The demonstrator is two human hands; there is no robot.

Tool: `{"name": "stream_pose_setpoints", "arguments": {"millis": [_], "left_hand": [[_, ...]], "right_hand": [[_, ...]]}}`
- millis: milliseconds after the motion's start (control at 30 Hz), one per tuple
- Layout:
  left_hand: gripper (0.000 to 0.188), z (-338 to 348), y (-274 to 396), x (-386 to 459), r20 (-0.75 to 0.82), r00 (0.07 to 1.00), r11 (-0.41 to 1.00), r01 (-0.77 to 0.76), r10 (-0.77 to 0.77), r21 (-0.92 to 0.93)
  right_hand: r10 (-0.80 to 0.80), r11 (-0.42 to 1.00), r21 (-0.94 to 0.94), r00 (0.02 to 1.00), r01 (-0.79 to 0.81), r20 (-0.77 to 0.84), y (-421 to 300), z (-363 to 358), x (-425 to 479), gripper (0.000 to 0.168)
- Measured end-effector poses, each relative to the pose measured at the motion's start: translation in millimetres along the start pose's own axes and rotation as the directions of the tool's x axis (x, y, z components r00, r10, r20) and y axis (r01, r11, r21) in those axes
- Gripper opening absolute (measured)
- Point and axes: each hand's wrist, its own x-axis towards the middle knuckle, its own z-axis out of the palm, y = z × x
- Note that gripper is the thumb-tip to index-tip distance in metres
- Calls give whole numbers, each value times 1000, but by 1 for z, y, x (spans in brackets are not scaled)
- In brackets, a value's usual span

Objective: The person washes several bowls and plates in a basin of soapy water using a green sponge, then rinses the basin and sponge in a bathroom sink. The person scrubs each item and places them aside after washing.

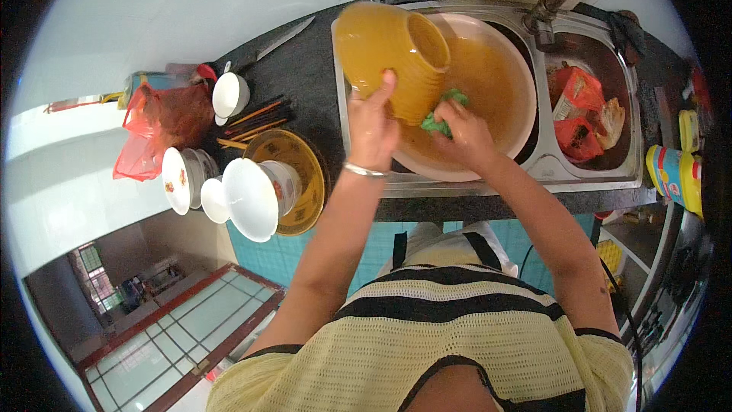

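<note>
My left hand (373, 126) grips a yellow-brown ribbed pot (372, 40), tilted on its side with its round rim (429, 43) facing right. The pot is held over a large pale basin (523, 80) of cloudy brownish water (486, 80). In my right hand (466, 131) is a green scrubbing cloth (437, 123), bunched in the fingers close to the pot's lower right side. Whether the cloth touches the pot is hard to tell. The basin sits in the left bowl of a stainless steel double sink (446, 186).
A faucet (546, 26) rises behind the sink's divider. The right bowl holds red plastic scraps (580, 88). On the left counter are stacked white bowls (251, 200), an amber basin (314, 183), chopsticks (257, 120), a knife (286, 37) and a red bag (143, 143). A yellow-and-blue container (675, 174) stands right.
</note>
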Motion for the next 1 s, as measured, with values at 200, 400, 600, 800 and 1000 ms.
{"name": "stream_pose_setpoints", "arguments": {"millis": [200,400,600,800,1000], "left_hand": [[18,6,59,14,166,896,701,-429,413,570],[20,-40,73,41,459,721,-288,-358,520,888],[22,-72,63,52,394,753,-545,-57,527,836],[23,-80,42,58,265,791,-454,19,552,891],[41,-90,26,71,120,855,-454,144,504,879]], "right_hand": [[26,1000,16,999,-26,19,65,-1,-3,29],[295,857,-472,948,-207,121,88,23,-10,35],[521,735,-593,835,-330,181,110,10,1,29],[243,947,-281,917,-154,316,113,-4,19,21],[305,688,642,938,-338,167,57,-48,58,13]]}}
